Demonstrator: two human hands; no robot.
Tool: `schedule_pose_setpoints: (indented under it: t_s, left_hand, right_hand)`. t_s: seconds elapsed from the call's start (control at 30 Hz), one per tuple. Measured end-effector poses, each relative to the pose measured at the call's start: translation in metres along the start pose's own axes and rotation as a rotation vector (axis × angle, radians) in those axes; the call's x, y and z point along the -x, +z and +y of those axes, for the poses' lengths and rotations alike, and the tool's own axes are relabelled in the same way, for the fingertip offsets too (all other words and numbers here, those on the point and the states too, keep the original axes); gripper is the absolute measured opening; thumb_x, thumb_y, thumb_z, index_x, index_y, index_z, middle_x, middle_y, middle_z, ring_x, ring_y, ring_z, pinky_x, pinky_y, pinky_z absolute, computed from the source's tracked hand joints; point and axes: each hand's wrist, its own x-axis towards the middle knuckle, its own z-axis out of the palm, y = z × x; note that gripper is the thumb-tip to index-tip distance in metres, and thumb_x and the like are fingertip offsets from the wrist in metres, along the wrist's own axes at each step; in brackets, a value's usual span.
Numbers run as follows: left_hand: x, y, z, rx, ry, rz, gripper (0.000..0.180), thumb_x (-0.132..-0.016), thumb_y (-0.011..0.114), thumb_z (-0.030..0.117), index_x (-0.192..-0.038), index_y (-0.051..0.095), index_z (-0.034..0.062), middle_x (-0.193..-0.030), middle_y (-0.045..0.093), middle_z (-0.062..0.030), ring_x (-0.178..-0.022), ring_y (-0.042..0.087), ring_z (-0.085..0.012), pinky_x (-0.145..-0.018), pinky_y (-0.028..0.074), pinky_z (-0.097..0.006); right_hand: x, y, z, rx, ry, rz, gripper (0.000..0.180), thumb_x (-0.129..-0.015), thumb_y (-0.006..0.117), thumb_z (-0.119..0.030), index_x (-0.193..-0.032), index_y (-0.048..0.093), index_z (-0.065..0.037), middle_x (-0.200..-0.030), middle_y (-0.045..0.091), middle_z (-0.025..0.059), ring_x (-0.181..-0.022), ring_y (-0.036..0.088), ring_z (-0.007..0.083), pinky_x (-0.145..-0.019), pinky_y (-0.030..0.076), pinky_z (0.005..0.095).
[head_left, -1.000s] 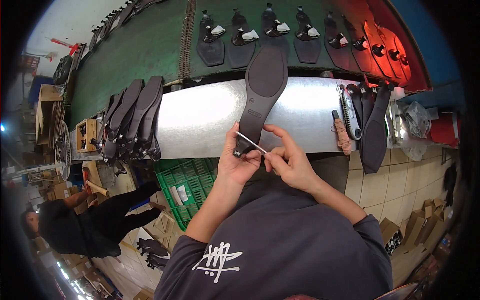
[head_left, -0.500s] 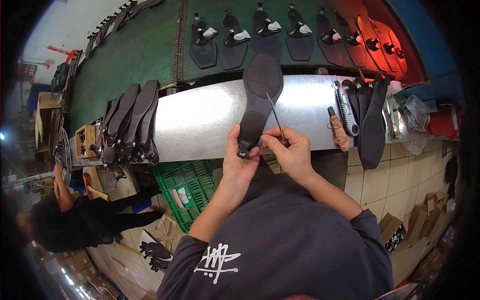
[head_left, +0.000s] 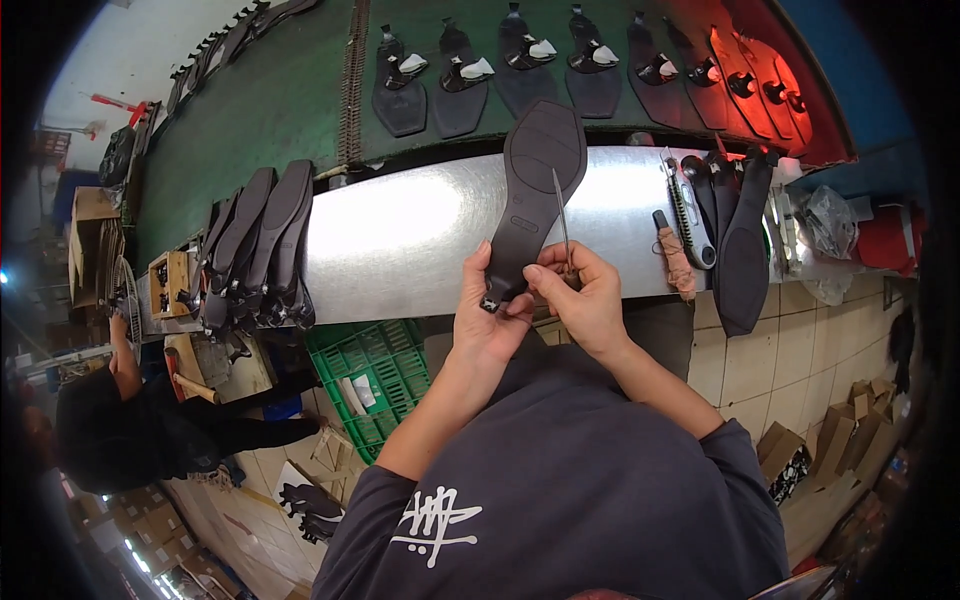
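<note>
A dark brown sandal (head_left: pixel 531 205), underside of its sole showing, stands up from my hands over the steel ledge. My left hand (head_left: pixel 484 318) is closed around its heel end, thumb along the left edge. My right hand (head_left: pixel 586 296) grips a thin pointed metal tool (head_left: pixel 561 218), like an awl, its handle mostly hidden in the fingers. The tool's shaft points up beside the sole's right edge, its tip over the broad front part. My right thumb and forefinger also touch the sandal near the heel.
A green conveyor belt (head_left: pixel 255 105) carries several sandals (head_left: pixel 460 85), some under red light. On the steel ledge (head_left: pixel 400 225) are more sandals (head_left: pixel 255 235) at left, and a utility knife (head_left: pixel 693 212) and wrapped tool (head_left: pixel 675 262) at right. Below sits a green crate (head_left: pixel 375 375). Another person (head_left: pixel 130 420) stands at left.
The sandal's toe end has tilted to the right, and the pointed tool has turned more upright. Both hands keep their hold. The belt's sandals have shifted slightly left.
</note>
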Motion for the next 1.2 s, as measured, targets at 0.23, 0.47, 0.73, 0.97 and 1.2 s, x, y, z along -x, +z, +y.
schedule_pose_setpoints:
  t_s: [0.23, 0.47, 0.73, 0.97, 1.2]
  left_hand:
    - [-0.005, -0.006, -0.004, -0.077, 0.058, -0.033, 0.031, -0.088, 0.064, 0.038, -0.102, 0.06, 0.0106, -0.089, 0.067, -0.0037, -0.064, 0.058, -0.0107, -0.039, 0.036, -0.017]
    - [-0.006, -0.007, 0.006, 0.077, -0.181, -0.11, 0.033, -0.09, 0.061, 0.038, -0.106, 0.063, 0.0097, -0.094, 0.068, -0.0054, -0.065, 0.058, -0.0101, -0.039, 0.037, -0.017]
    - [-0.003, -0.003, 0.024, 0.21, -0.189, -0.018, 0.025, -0.092, 0.063, 0.034, -0.097, 0.064, 0.0096, -0.089, 0.067, -0.0065, -0.076, 0.06, -0.0191, -0.041, 0.038, -0.019]
    - [-0.003, -0.006, 0.016, 0.184, -0.189, 0.013, 0.026, -0.091, 0.064, 0.036, -0.097, 0.064, 0.0107, -0.086, 0.066, -0.0065, -0.069, 0.056, -0.0176, -0.039, 0.034, -0.02]
    - [-0.001, -0.01, 0.015, 0.135, -0.193, 0.003, 0.021, -0.09, 0.065, 0.033, -0.096, 0.062, 0.014, -0.083, 0.065, -0.0022, -0.066, 0.056, -0.0149, -0.04, 0.033, -0.02]
  right_hand:
    - [-0.002, -0.004, 0.002, 0.06, -0.089, 0.013, 0.011, -0.085, 0.069, -0.007, -0.087, 0.061, 0.001, -0.073, 0.062, 0.0016, -0.068, 0.058, 0.0048, -0.059, 0.047, 0.0199]
    - [-0.011, -0.013, -0.001, 0.012, -0.039, -0.188, 0.011, -0.089, 0.063, -0.006, -0.097, 0.06, 0.002, -0.08, 0.061, 0.0017, -0.067, 0.055, 0.0053, -0.06, 0.047, 0.0218]
    - [0.014, -0.017, -0.002, 0.322, -0.169, -0.246, 0.048, -0.092, 0.051, -0.001, -0.14, 0.046, -0.007, -0.068, 0.057, 0.0019, -0.055, 0.047, 0.0087, -0.056, 0.042, 0.0257]
    - [0.013, -0.02, 0.009, 0.005, 0.182, -0.398, 0.05, -0.093, 0.05, -0.001, -0.142, 0.044, -0.009, -0.064, 0.053, -0.0023, -0.058, 0.046, 0.0051, -0.055, 0.038, 0.02]
    - [0.01, -0.019, 0.007, 0.165, -0.079, -0.306, 0.04, -0.096, 0.048, -0.004, -0.136, 0.051, -0.004, -0.067, 0.05, -0.0026, -0.059, 0.043, 0.0041, -0.053, 0.038, 0.0196]
